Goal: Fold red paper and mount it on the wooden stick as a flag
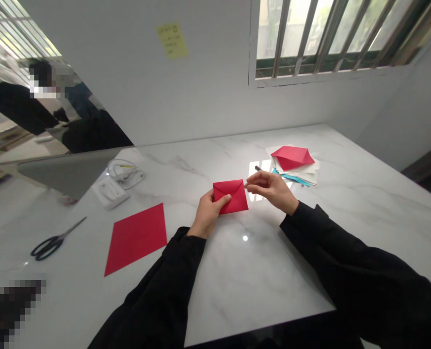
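Clamping down, the left hand (pixel 208 213) grips the red envelope (pixel 238 198) between the surface's (pixel 259 276) near and far edges; long axis aims at the right hand (pixel 272 189), bunched just beside, its grip impossible to tell.

Yellow note (pixel 172 41) and barred window (pixel 320 41) share a pale wall (pixel 208 87)

The note, its writing too blurred to read, sits left of the window, where metal bars slant across bright panes. On the left of a marble-veined table (pixel 266 276) lies a white block (pixel 110 193), apparently a power strip, with a looped white cable (pixel 116 162) just behind it.
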A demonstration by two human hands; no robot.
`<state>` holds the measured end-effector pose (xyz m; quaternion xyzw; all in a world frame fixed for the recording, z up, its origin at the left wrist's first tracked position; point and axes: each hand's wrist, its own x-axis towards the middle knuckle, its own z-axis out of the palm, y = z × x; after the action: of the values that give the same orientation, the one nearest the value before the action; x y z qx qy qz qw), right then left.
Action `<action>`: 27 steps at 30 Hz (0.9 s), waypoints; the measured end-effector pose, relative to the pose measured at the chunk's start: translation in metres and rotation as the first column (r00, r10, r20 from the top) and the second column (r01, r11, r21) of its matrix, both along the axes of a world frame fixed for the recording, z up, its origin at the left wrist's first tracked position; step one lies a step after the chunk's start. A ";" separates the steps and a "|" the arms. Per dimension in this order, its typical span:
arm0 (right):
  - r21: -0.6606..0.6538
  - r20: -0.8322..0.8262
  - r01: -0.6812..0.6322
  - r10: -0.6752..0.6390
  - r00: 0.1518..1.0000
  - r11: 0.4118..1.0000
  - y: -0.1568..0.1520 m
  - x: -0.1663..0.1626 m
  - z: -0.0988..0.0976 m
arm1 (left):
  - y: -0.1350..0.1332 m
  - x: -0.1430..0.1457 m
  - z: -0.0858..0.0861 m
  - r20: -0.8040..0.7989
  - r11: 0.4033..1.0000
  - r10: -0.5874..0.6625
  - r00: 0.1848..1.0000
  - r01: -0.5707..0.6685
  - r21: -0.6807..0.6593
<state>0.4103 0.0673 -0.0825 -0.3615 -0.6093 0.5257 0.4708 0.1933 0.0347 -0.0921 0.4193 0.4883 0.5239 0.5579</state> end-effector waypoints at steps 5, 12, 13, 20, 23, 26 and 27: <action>-0.077 -0.008 -0.077 0.077 0.997 0.994 -0.007 -0.007 0.002 | -0.005 0.008 0.003 0.024 0.999 -0.033 0.999 0.033 0.007; 0.047 0.163 -0.061 0.052 0.985 0.997 -0.008 -0.008 0.001 | -0.012 0.016 0.006 0.036 0.999 -0.037 0.999 0.037 -0.002; 0.057 0.173 -0.067 0.057 0.983 0.996 -0.009 -0.008 0.001 | -0.012 0.016 0.006 0.036 0.999 -0.039 0.999 0.039 -0.003; 0.050 0.222 -0.086 0.073 0.972 0.995 -0.013 -0.009 -0.001 | -0.014 0.018 0.007 0.040 0.998 -0.068 0.997 0.067 0.022; 0.044 0.213 -0.078 0.067 0.975 0.996 -0.014 -0.009 0.000 | -0.015 0.019 0.008 0.051 0.997 -0.074 0.996 0.073 0.017; 0.091 0.263 -0.062 0.037 0.964 0.994 -0.013 -0.009 0.002 | -0.015 0.019 0.007 0.060 0.997 -0.073 0.996 0.073 0.010; 0.113 0.287 -0.056 0.022 0.958 0.992 -0.013 -0.009 0.002 | -0.015 0.019 0.007 0.060 0.997 -0.073 0.996 0.072 0.008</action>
<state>0.4014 0.0542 -0.0806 -0.3924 -0.7081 0.4400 0.3885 0.2120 0.0193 -0.0849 0.4223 0.4541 0.5172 0.5898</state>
